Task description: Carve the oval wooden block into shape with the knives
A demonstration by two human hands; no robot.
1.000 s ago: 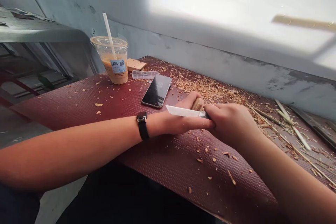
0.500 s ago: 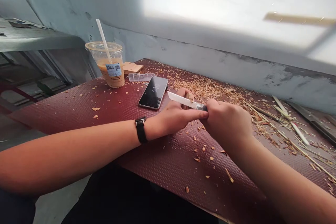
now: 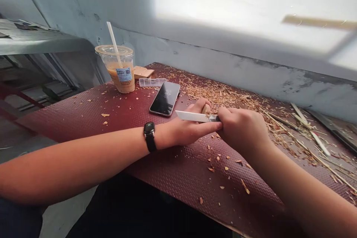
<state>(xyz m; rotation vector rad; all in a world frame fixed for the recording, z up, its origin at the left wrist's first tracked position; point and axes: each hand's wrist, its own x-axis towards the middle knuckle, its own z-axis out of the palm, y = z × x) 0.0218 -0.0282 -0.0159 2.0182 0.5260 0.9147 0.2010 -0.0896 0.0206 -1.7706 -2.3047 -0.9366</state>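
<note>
My right hand is closed around the handle of a knife, whose broad pale blade points left. My left hand is closed on a small piece of wood, mostly hidden behind its fingers and the blade. The blade lies against the near side of the piece, and my left thumb reaches along to the knife's handle end. A black watch is on my left wrist. Both hands are over the dark red textured table.
A phone lies just beyond my left hand. Behind it stand a lidded drink cup with a straw, a clear plastic case and a wooden block. Wood shavings and strips cover the back and right, near the wall.
The knife blade has tilted and dropped slightly along the wood piece, and more of that piece shows. The whole view has shifted a little.
</note>
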